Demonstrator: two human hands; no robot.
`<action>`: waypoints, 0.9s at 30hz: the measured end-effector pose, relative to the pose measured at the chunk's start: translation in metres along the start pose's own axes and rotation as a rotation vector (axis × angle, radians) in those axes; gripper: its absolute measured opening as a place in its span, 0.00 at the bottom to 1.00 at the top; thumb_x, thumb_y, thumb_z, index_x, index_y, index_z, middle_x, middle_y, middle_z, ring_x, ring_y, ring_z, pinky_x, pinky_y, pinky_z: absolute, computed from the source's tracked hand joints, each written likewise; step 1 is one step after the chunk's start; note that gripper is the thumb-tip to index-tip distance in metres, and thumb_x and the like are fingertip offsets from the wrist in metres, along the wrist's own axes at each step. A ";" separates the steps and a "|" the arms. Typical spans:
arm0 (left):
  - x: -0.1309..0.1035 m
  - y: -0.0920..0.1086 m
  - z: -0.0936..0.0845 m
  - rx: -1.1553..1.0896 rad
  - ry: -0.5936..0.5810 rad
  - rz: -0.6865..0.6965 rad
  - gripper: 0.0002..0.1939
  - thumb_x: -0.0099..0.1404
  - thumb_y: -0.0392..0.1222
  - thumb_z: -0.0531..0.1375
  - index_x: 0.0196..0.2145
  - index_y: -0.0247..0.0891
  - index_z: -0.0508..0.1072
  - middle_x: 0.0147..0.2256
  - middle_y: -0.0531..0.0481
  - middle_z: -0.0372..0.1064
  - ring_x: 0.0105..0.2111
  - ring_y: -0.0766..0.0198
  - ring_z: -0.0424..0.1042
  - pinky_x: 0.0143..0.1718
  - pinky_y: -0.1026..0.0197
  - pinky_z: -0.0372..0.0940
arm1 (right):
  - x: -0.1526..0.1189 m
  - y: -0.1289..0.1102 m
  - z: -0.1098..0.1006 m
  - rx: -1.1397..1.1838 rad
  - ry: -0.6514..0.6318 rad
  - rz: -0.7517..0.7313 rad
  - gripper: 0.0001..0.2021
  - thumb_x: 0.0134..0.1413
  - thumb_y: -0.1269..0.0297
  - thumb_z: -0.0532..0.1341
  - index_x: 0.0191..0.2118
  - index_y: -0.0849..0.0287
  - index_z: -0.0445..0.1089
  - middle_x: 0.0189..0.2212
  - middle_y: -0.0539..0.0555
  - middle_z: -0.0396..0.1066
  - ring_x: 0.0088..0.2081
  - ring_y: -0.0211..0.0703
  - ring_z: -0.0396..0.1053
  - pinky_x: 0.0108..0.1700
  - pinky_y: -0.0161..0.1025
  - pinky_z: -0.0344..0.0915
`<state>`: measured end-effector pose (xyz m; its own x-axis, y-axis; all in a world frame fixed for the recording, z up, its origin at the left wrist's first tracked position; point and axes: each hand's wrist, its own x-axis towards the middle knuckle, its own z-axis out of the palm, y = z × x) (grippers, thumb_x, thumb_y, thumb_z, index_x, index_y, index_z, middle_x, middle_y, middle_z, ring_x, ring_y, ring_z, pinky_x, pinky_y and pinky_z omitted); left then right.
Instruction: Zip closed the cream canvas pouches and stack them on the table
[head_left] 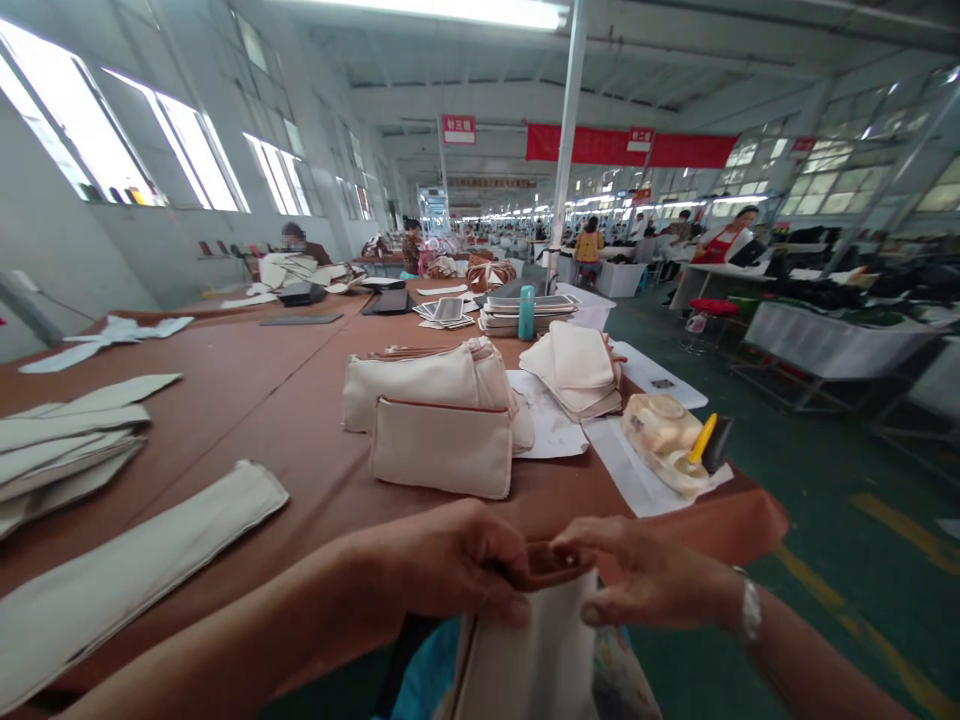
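Observation:
A cream fabric piece with a brown inner edge [532, 650] hangs at the bottom centre, just off the table's front edge. My left hand [457, 560] pinches its top edge on the left side. My right hand [645, 575] grips the same edge from the right, thumb on the outer face. Beyond my hands, a cream pouch with a brown top edge [441, 448] stands on the brown table [300, 500], in front of a stack of similar cream pouches [412, 378].
Folded cream pieces [571, 368] lie behind right, near a plastic container [664, 435] with yellow and black handles. Long cream strips [150, 575] lie at left. A turquoise bottle [526, 312] stands farther back. Other people, including one in red [724, 245], are in the background.

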<state>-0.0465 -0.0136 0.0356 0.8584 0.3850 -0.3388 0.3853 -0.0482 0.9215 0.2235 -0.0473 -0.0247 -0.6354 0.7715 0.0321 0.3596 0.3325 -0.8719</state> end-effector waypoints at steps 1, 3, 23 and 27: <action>0.006 0.008 0.007 -0.001 -0.008 0.020 0.23 0.55 0.59 0.66 0.25 0.34 0.69 0.23 0.57 0.53 0.25 0.69 0.51 0.25 0.68 0.50 | 0.006 -0.007 0.009 0.064 -0.031 -0.048 0.19 0.48 0.53 0.68 0.42 0.61 0.70 0.36 0.52 0.67 0.38 0.44 0.63 0.43 0.38 0.60; 0.013 0.017 0.013 -0.020 -0.018 0.011 0.23 0.51 0.59 0.68 0.26 0.34 0.72 0.24 0.56 0.57 0.25 0.69 0.53 0.24 0.68 0.50 | 0.014 -0.018 0.024 0.231 -0.103 -0.107 0.19 0.52 0.49 0.65 0.34 0.62 0.68 0.30 0.48 0.61 0.31 0.38 0.59 0.35 0.33 0.58; 0.025 -0.021 0.017 -0.325 0.132 0.020 0.22 0.51 0.53 0.70 0.33 0.31 0.74 0.26 0.54 0.63 0.26 0.69 0.56 0.26 0.67 0.51 | 0.004 -0.022 0.039 0.108 0.179 0.011 0.11 0.66 0.58 0.53 0.34 0.59 0.62 0.29 0.48 0.62 0.32 0.38 0.59 0.34 0.33 0.57; 0.033 -0.029 0.022 -0.355 0.179 0.065 0.16 0.55 0.49 0.67 0.29 0.30 0.74 0.24 0.54 0.62 0.24 0.71 0.53 0.25 0.66 0.46 | 0.003 -0.025 0.040 0.035 0.204 -0.021 0.11 0.67 0.61 0.51 0.33 0.58 0.62 0.29 0.49 0.64 0.32 0.38 0.61 0.35 0.34 0.58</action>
<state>-0.0219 -0.0198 -0.0060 0.7926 0.5478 -0.2678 0.1642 0.2311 0.9590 0.1855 -0.0749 -0.0218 -0.4897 0.8596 0.1456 0.3217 0.3334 -0.8862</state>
